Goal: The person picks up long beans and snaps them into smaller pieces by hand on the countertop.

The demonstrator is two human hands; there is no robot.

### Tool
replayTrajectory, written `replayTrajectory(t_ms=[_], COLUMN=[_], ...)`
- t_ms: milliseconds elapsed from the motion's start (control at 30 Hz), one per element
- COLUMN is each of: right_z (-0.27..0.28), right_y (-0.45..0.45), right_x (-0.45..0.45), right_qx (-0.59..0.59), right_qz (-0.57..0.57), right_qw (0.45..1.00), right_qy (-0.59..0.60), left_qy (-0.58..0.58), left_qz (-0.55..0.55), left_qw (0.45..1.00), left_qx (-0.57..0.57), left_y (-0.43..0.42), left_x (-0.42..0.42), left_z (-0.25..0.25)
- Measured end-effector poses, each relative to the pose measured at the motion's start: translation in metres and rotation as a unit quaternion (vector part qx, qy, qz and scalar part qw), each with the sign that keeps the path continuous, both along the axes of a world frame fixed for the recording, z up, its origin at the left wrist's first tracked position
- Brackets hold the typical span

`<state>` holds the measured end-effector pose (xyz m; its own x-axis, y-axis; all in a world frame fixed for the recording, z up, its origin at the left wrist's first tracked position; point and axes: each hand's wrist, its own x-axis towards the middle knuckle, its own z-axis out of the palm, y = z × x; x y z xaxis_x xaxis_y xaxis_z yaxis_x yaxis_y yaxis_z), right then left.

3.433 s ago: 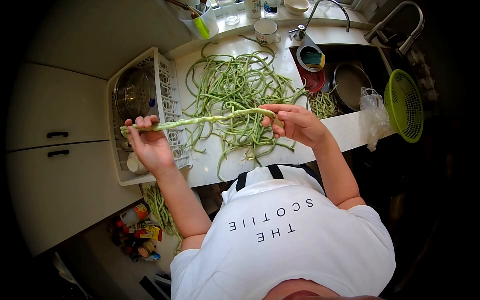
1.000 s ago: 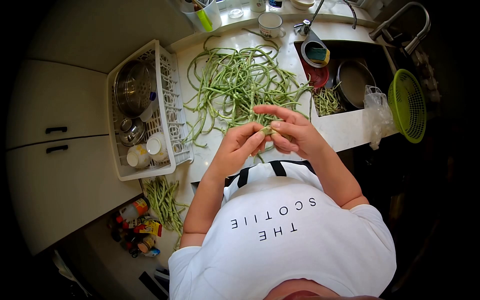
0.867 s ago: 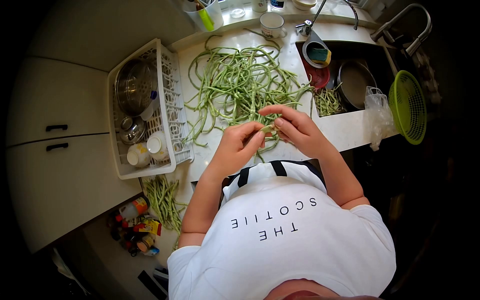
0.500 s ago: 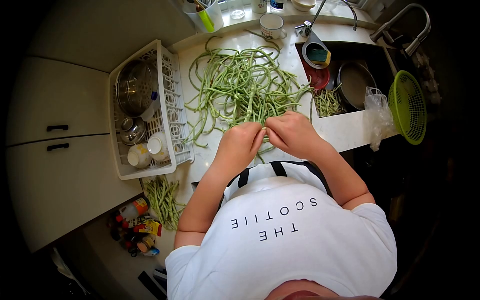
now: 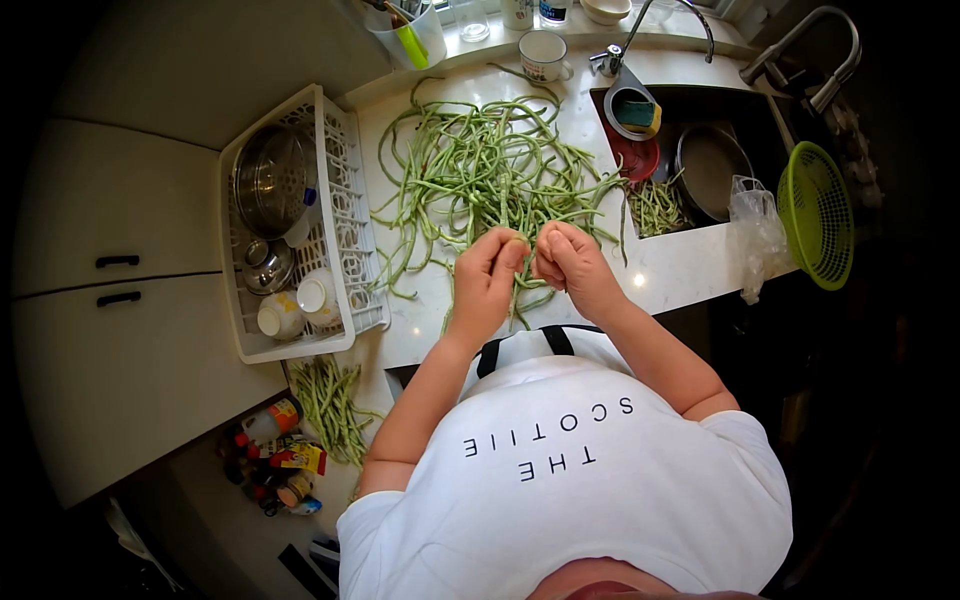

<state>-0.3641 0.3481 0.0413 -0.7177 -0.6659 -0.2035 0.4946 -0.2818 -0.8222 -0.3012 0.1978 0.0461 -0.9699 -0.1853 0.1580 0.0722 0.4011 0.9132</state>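
Note:
A tangled pile of long green beans (image 5: 470, 165) spreads over the white countertop. At its near edge, my left hand (image 5: 486, 272) is closed in a pinch, fingertips on a long bean that is mostly hidden by the fingers. Just beside it, my right hand (image 5: 578, 268) is also closed, thumb pressed to curled fingers, with the bean's end barely showing. A small gap separates the two hands. More beans hang or lie below and between them, close to my shirt. Snapped bean pieces (image 5: 335, 408) lie in a heap at the lower left.
A white dish rack (image 5: 335, 190) with pots and bowls stands at the left. The sink (image 5: 700, 100) at the right holds a pan (image 5: 712, 165) and bean scraps (image 5: 655, 207). A green colander (image 5: 815, 215), a plastic bag (image 5: 757, 225) and a mug (image 5: 543, 55) are nearby.
My hands have moved slightly apart and up from the counter, the right one turning so its thumb shows. The bean pile is nearly unchanged.

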Motion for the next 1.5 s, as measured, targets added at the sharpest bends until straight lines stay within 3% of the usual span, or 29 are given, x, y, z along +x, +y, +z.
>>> replayTrajectory(t_ms=[67, 100, 167, 200, 267, 300, 333, 400, 433, 467, 500, 533, 600, 667, 733, 767, 833, 867, 933, 1000, 1067, 1133, 1167, 1200, 1233, 1267, 1300, 1433, 1500], right_z=[-0.005, -0.007, -0.011, -0.014, -0.018, -0.014, -0.017, -0.037, -0.039, -0.041, -0.036, -0.039, -0.05, -0.041, -0.048, -0.053, -0.057, -0.054, -0.065, -0.07, -0.065, -0.054, -0.058, -0.055, -0.051, -0.048, -0.048, -0.04, -0.041], right_y=[0.003, 0.006, 0.027, 0.042, 0.07, 0.087, 0.103, 0.113, 0.111, 0.108, 0.099, 0.09, 0.055, 0.013, -0.015, -0.026, -0.044, -0.046, -0.038, -0.019, -0.009, -0.003, -0.002, -0.004, -0.008, -0.011, -0.013, -0.031, -0.039], right_x=[-0.003, -0.006, -0.028, -0.041, -0.067, -0.08, -0.086, -0.089, -0.088, -0.084, -0.077, -0.069, -0.045, -0.011, 0.012, 0.011, -0.004, -0.012, -0.035, -0.058, -0.062, -0.059, -0.056, -0.049, -0.038, -0.027, -0.019, 0.003, 0.0], right_qx=[-0.004, -0.007, 0.099, 0.188, 0.356, 0.422, 0.547, 0.628, 0.627, 0.552, 0.448, 0.347, 0.183, 0.148, 0.078, 0.078, -0.127, -0.126, -0.241, -0.26, -0.276, -0.212, -0.152, -0.151, -0.03, 0.091, 0.1, 0.061, 0.044], right_qz=[-0.031, -0.06, -0.137, -0.181, -0.276, -0.252, -0.205, -0.256, -0.256, -0.2, -0.133, -0.06, 0.145, 0.299, 0.298, 0.298, 0.146, 0.061, -0.006, -0.003, -0.003, -0.027, -0.022, -0.02, -0.004, 0.011, 0.072, 0.212, 0.183], right_qw=[0.999, 0.997, 0.971, 0.944, 0.795, 0.726, 0.655, 0.456, 0.456, 0.65, 0.808, 0.899, 0.966, 0.943, 0.926, 0.925, 0.882, 0.898, 0.865, 0.88, 0.894, 0.943, 0.968, 0.969, 0.995, 0.996, 0.992, 0.975, 0.982], right_qy=[0.018, 0.037, 0.167, 0.202, 0.405, 0.481, 0.479, 0.577, 0.578, 0.482, 0.359, 0.259, 0.11, -0.012, -0.22, -0.22, -0.43, -0.418, -0.441, -0.397, -0.353, -0.257, -0.197, -0.196, -0.098, 0.001, 0.009, 0.026, 0.029], left_qy=[-0.039, -0.039, -0.037, -0.036, -0.046, -0.051, -0.049, -0.043, -0.042, -0.019, 0.003, 0.001, 0.086, 0.096, 0.107, 0.114, 0.13, 0.145, 0.161, 0.175, 0.135, 0.083, -0.043, -0.168, -0.165, -0.089, -0.007, -0.044, -0.056], left_qz=[0.006, 0.006, -0.009, -0.007, -0.005, -0.006, -0.003, -0.026, -0.025, -0.043, -0.06, -0.059, -0.096, -0.101, -0.132, -0.125, -0.129, -0.135, -0.102, -0.069, 0.016, 0.037, 0.116, 0.192, 0.194, 0.187, 0.168, 0.038, 0.004], left_qw=[0.965, 0.965, 0.907, 0.908, 0.871, 0.873, 0.874, 0.87, 0.871, 0.857, 0.842, 0.841, 0.81, 0.799, 0.771, 0.764, 0.758, 0.752, 0.762, 0.77, 0.841, 0.85, 0.906, 0.928, 0.927, 0.978, 0.959, 0.997, 0.998], left_qx=[0.26, 0.259, 0.418, 0.417, 0.49, 0.484, 0.483, 0.49, 0.489, 0.513, 0.536, 0.538, 0.571, 0.585, 0.614, 0.623, 0.626, 0.629, 0.619, 0.61, 0.524, 0.519, 0.405, 0.274, 0.275, 0.025, -0.227, -0.041, 0.028], left_y=[-0.001, -0.003, -0.011, -0.014, -0.023, -0.027, -0.029, -0.033, -0.034, -0.034, -0.033, -0.031, -0.027, -0.025, -0.026, -0.029, -0.04, -0.047, -0.065, -0.08, -0.089, -0.098, -0.096, -0.095, -0.091, -0.084, -0.075, -0.031, -0.03], left_x=[-0.001, -0.002, -0.003, -0.003, -0.002, 0.0, 0.001, 0.001, 0.0, -0.001, -0.001, -0.001, -0.002, 0.001, 0.01, 0.016, 0.031, 0.04, 0.058, 0.069, 0.078, 0.086, 0.084, 0.082, 0.079, 0.076, 0.071, 0.052, 0.05], left_z=[-0.005, -0.004, 0.004, 0.007, 0.013, 0.017, 0.02, 0.023, 0.022, 0.02, 0.019, 0.021, 0.033, 0.049, 0.061, 0.065, 0.073, 0.076, 0.074, 0.067, 0.052, 0.02, 0.008, -0.003, -0.017, -0.029, -0.036, -0.025, -0.024])
